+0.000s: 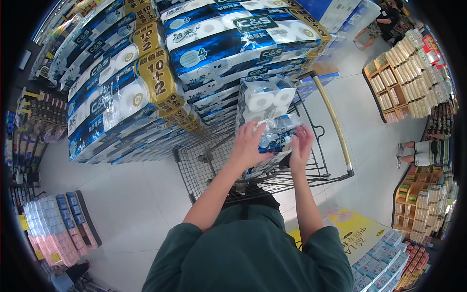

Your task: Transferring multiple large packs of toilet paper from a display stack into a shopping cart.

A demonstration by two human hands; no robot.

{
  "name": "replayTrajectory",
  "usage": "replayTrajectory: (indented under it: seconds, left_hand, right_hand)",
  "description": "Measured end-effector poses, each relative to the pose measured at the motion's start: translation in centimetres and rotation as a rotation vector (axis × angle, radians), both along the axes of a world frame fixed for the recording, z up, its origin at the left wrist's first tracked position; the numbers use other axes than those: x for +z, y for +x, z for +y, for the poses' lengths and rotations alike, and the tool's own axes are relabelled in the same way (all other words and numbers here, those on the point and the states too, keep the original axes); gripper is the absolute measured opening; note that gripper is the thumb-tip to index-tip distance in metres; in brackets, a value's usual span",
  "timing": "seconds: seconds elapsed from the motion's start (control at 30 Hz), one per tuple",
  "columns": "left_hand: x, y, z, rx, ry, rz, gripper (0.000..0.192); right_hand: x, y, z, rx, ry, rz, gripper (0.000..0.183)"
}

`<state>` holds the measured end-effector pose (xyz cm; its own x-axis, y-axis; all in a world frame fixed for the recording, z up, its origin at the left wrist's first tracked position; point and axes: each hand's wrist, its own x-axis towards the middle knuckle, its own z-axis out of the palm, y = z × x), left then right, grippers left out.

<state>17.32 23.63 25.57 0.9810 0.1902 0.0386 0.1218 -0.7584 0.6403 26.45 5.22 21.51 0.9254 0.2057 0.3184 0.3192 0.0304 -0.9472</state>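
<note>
A small plastic-wrapped tissue pack (279, 133), blue and white, lies in the rear of a black wire shopping cart (215, 149), near my body. My left hand (248, 146) rests against its left side with the fingers spread. On the opposite side, my right hand (302, 144) touches the wrapper with bent fingers, so the pack sits between both hands. Just beyond it in the cart stands a clear-wrapped pack of toilet rolls (264, 98), its round roll ends showing. More packaging under the small pack is partly hidden by my hands.
Tall stacks of C&S toilet-paper packs (116, 95) rise left of and beyond the cart. The cart's yellow handlebar (332, 116) is at the right. Wooden shelf displays (386, 84) line the right, with a person (432, 151) nearby. Boxed goods (379, 262) stand at lower right.
</note>
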Motion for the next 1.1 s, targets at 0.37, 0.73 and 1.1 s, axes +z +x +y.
replayTrajectory:
  seconds: [0.37, 0.73, 1.1]
  left_hand:
    - [0.9, -3.0, -1.2, -0.015, -0.052, -0.011, 0.099]
    - [8.4, -5.9, -4.6, 0.168, -0.125, -0.233, 0.101]
    - [27.3, -12.3, 1.5, 0.485, -0.287, -0.733, 0.108]
  right_hand:
    - [-20.6, 4.5, -8.5, 0.144, -0.155, 0.896, 0.059]
    - [-25.0, 4.6, -8.1, 0.379, 0.142, 1.003, 0.052]
    - [-27.1, -7.9, 1.6, 0.453, 0.328, 1.677, 0.093]
